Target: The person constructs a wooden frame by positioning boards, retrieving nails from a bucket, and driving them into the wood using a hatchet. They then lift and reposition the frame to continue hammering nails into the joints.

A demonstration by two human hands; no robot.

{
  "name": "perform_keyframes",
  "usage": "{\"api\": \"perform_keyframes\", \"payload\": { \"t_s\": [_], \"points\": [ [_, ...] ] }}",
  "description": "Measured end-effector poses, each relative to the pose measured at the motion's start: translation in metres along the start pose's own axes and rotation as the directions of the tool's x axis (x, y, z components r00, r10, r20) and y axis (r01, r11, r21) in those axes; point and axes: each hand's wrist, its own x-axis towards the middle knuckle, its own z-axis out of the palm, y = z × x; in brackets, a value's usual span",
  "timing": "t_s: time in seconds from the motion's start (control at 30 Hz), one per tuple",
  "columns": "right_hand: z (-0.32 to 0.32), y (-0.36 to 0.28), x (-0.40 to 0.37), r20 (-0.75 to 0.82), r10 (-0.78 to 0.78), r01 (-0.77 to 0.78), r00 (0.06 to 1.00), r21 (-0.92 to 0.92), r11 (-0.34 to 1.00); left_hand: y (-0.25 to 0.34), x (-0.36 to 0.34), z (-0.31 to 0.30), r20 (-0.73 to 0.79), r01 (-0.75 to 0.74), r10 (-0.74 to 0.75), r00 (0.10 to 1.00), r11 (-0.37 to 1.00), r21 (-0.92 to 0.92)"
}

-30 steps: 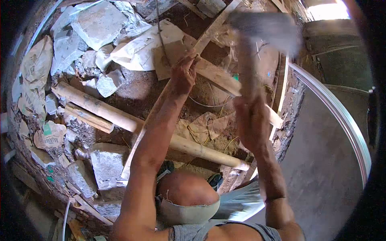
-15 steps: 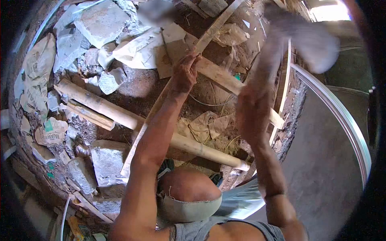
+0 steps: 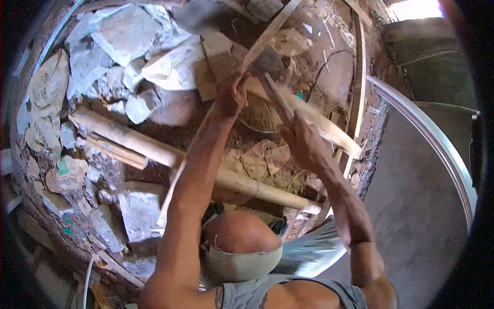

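My left hand is closed around a long wooden batten, which slants from the top of the head view down to the lower left. A shorter plank lies crosswise beneath, meeting the batten near my left fingers. My right hand grips the wooden handle of a hatchet-like tool. Its dark, flat head is blurred and sits close to the batten, just right of my left hand. Below both hands, a bamboo pole runs across the ground, partly hidden by my left forearm.
Broken concrete slabs and crumpled paper sacks cover the left side. A concrete block sits at lower left, with split wood above it. Curved metal strips border the grey floor at right.
My right hand has swung the tool down and left, from raised at upper right to beside my left hand. My left hand keeps its hold on the batten.
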Motion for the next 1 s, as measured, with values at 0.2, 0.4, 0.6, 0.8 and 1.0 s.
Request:
{"api": "perform_keyframes", "payload": {
  "t_s": [0.2, 0.4, 0.6, 0.8, 1.0],
  "points": [
    [-0.037, -0.05, -0.021, -0.576, -0.002, 0.195, 0.817, 0.274, 0.942, -0.007, -0.001, -0.002, 0.0, -0.088, 0.088, 0.996, 0.996, -0.031],
    [0.024, 0.06, 0.009, -0.296, -0.542, 0.46, 0.787, -0.305, 0.834, -0.006, 0.015, -0.008, 0.081, 0.036, -0.039, 0.996, 0.999, 0.036],
    [-0.011, 0.022, -0.019, -0.276, 0.093, -0.035, 0.957, 0.209, 0.977, 0.001, -0.007, -0.02, 0.024, -0.065, 0.065, 0.998, 0.998, -0.003],
    [0.01, 0.017, -0.025, -0.247, 0.037, -0.024, 0.968, 0.056, 0.998, 0.026, -0.025, -0.042, 0.185, 0.211, -0.307, 0.933, 0.887, 0.41],
    [0.001, 0.007, -0.033, 0.0, 0.237, -0.235, 0.972, 0.112, 0.965, -0.002, -0.005, -0.049, 0.391, 0.306, -0.578, 0.717, 0.764, 0.568]
  ]
}}
